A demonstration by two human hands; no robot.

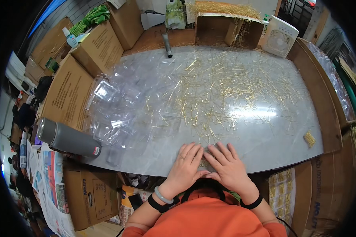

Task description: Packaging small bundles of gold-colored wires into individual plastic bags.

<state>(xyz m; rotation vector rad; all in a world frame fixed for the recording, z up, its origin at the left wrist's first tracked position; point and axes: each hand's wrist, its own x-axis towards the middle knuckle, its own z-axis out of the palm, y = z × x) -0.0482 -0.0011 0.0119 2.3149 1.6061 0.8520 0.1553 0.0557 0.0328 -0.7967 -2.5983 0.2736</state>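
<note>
My left hand (187, 161) and my right hand (226, 162) lie side by side at the near edge of the grey table (158, 156). Their fingers are stretched out flat and the thumbs meet. Between the hands shows a little brownish-gold material, mostly hidden under them. Just beyond the fingertips begins a wide scatter of thin gold wire hooks (195, 110), some bent at the end. To the left spreads a heap of clear plastic packs (118, 98). A small bundle of gold wire hooks (309, 139) lies alone near the right edge.
A grey bottle (69, 138) rests tilted at the left edge. Cardboard boxes (67, 91) wall the left side. At the back are a dark-tipped grey tube (167, 44), an opened carton (213, 29) topped with gold wires and a white fan (281, 37). Cardboard (318, 87) borders the right.
</note>
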